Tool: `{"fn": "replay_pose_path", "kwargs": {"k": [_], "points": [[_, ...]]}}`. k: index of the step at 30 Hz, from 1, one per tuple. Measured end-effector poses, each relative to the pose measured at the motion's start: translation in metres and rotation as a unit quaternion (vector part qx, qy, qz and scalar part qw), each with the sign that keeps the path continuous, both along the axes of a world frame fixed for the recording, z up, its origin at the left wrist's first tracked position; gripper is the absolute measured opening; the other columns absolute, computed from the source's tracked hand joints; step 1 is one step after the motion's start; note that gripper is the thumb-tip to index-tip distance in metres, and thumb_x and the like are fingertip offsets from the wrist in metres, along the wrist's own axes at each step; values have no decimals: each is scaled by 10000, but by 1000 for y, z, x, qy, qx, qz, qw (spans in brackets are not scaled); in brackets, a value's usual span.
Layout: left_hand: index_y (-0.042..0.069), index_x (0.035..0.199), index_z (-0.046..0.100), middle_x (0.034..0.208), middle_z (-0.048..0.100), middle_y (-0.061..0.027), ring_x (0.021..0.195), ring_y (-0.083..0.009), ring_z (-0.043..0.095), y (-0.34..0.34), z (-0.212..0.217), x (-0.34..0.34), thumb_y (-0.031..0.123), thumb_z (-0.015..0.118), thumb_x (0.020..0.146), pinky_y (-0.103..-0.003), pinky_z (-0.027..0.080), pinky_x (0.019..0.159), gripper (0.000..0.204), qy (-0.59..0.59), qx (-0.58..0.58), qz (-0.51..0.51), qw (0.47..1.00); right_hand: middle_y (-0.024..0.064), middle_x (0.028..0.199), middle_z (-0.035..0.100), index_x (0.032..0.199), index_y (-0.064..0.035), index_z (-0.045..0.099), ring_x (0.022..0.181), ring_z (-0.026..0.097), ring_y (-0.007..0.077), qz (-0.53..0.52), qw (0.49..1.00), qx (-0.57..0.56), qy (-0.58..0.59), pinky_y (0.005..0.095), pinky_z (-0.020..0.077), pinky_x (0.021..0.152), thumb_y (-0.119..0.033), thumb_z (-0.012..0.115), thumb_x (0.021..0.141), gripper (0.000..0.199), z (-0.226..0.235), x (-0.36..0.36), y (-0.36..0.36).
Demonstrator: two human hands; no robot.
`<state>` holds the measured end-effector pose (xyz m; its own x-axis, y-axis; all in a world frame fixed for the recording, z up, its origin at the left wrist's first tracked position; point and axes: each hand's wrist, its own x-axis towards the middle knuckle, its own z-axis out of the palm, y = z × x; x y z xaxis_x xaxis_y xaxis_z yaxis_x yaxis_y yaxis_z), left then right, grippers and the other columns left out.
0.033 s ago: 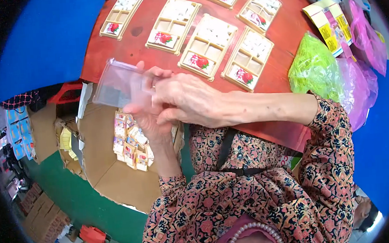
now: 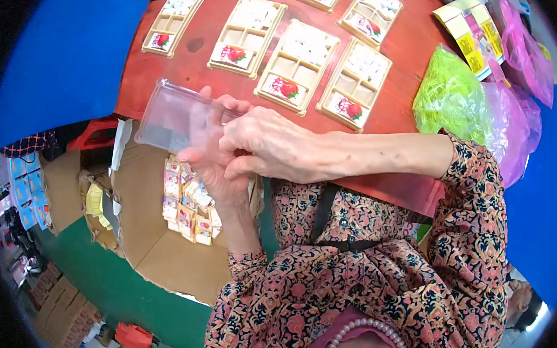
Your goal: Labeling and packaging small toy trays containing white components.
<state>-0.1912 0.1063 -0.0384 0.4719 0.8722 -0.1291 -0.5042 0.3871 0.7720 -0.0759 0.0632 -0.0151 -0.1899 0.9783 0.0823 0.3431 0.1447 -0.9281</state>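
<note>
Above the near edge of the red counter (image 2: pixel 405 58), I note both hands raised clear of the surface and working together on a clear plastic lid (image 2: pixel 172 117), a shallow transparent rectangle held tilted, well apart from the counter top. The left hand (image 2: pixel 210 156) has its grip closed on the lid's near end, fingers spread behind the plastic; the right hand (image 2: pixel 270 146) lies over the left, its fingertips pinching at the same end, so its grip is closed on the lid as well. On the counter lie several beige compartment trays (image 2: pixel 297 64), each carrying white pieces and a red-printed card, none of them covered. To the right sit a bag of green shreds (image 2: pixel 449 96) and pink bags (image 2: pixel 520 63). Below the counter's edge, a cardboard box (image 2: pixel 162 245) holds small printed packets (image 2: pixel 188 205). My judgement is that the step in hand is readying or separating the lid, not yet placing it. The next move, as I assess it, calls for squaring the lid over one tray and pressing its rim down evenly, with care not to disturb the loose white pieces.
</note>
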Motion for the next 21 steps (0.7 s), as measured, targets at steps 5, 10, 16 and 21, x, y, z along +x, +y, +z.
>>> {"fn": "replay_pose_path", "kwargs": {"k": [5, 10, 16, 21], "points": [[-57, 1305, 293, 1157, 500, -180, 1087, -252, 478, -5, -4, 2, 807, 431, 618, -381, 353, 981, 1112, 21, -10, -30, 999, 109, 561, 518, 709, -7, 629, 575, 540, 212, -3, 992, -27, 123, 320, 421, 581, -105, 695, 685, 121, -5, 12, -2], [-64, 1293, 313, 1176, 492, -180, 1103, -246, 470, -15, 2, 10, 834, 402, 589, -380, 362, 976, 1144, 106, -9, -35, 994, 22, 570, 505, 787, -4, 665, 580, 507, 107, 22, 963, -165, 210, 281, 413, 559, -76, 673, 724, 96, -8, 18, -9], [-61, 1295, 308, 1196, 481, -190, 1104, -256, 474, -20, 6, 13, 818, 425, 586, -383, 376, 965, 1136, 109, 5, -43, 993, 29, 608, 546, 775, 11, 652, 600, 507, 98, 38, 969, -130, 204, 265, 412, 581, -52, 643, 750, 68, -15, 18, -14], [-63, 1307, 277, 1210, 467, -211, 1083, -266, 493, -21, 2, 12, 793, 464, 589, -383, 390, 951, 1133, 116, 27, -47, 992, 58, 609, 552, 738, 20, 628, 594, 509, 109, 31, 978, -102, 181, 265, 417, 595, -32, 617, 749, 54, -11, 19, -19]]}}
